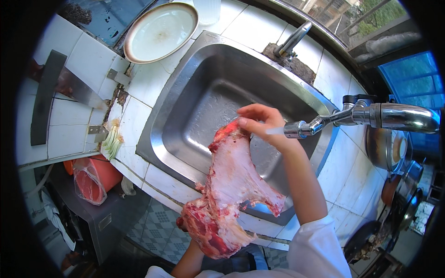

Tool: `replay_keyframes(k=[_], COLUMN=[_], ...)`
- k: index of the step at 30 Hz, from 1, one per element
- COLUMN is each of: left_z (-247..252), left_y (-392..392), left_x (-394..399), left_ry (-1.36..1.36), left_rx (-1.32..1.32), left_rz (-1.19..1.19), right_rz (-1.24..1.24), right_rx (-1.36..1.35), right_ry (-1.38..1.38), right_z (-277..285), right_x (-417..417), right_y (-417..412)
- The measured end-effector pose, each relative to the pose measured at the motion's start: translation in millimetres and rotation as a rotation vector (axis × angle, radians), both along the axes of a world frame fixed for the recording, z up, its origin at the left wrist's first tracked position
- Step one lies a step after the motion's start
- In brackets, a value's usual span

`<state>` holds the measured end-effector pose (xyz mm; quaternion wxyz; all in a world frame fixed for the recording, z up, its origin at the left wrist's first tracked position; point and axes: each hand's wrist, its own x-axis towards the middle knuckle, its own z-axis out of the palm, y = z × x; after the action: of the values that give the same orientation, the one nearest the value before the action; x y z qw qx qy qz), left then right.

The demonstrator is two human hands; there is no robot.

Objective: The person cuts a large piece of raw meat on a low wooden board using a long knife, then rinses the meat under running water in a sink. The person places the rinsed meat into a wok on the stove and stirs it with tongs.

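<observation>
A large piece of raw meat on a broad pale bone (231,173) spans the front edge of the stainless steel sink (208,100). Its narrow upper end is over the basin, and its fleshy lower end hangs over the counter's front edge. My right hand (262,123) touches the upper end with fingertips and thumb, beneath the chrome faucet spout (295,129). My left hand (180,224) is mostly hidden behind the fleshy end, with only a small part showing at its left side. The left forearm comes up from below the meat. The basin looks wet.
An oval brown-rimmed dish (161,33) lies behind the sink's left corner. A cleaver (71,83) sits in a wall rack at left, with scallion roots (113,139) nearby. A second tap (293,38) stands behind the sink. Pots (386,147) and a pan (363,236) are at right; a red bucket (100,177) is lower left.
</observation>
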<state>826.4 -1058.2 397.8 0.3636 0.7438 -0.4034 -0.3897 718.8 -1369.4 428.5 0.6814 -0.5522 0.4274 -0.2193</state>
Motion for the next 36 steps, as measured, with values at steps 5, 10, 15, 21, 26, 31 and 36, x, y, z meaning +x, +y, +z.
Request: replay_keyframes(k=[5, 10, 15, 21, 26, 31, 36], left_z=[24, 47, 36, 47, 47, 50, 51], left_y=[-13, -32, -28, -41, -41, -43, -41], left_x=[25, 45, 45, 46, 47, 46, 44], left_ry=[-0.313, -0.581, -0.662, -0.658, -0.635, -0.636, -0.632], left_rx=[-0.139, -0.260, -0.209, -0.290, -0.282, -0.272, -0.263], left_rz=[-0.156, -0.270, -0.242, -0.255, -0.253, -0.242, -0.233], right_rz=[0.429, 0.339, 0.405, 0.391, 0.359, 0.504, 0.460], right_rx=[0.351, 0.574, 0.526, 0.524, 0.584, 0.274, 0.357], right_ry=[0.130, -0.279, -0.156, -0.103, -0.296, -0.067, -0.155], right_z=[6, -3, 3, 7, 1, 18, 14], right_x=[-1, -31, -27, -21, -30, -29, -39], right_y=[-20, -17, -18, -17, -19, -16, -18])
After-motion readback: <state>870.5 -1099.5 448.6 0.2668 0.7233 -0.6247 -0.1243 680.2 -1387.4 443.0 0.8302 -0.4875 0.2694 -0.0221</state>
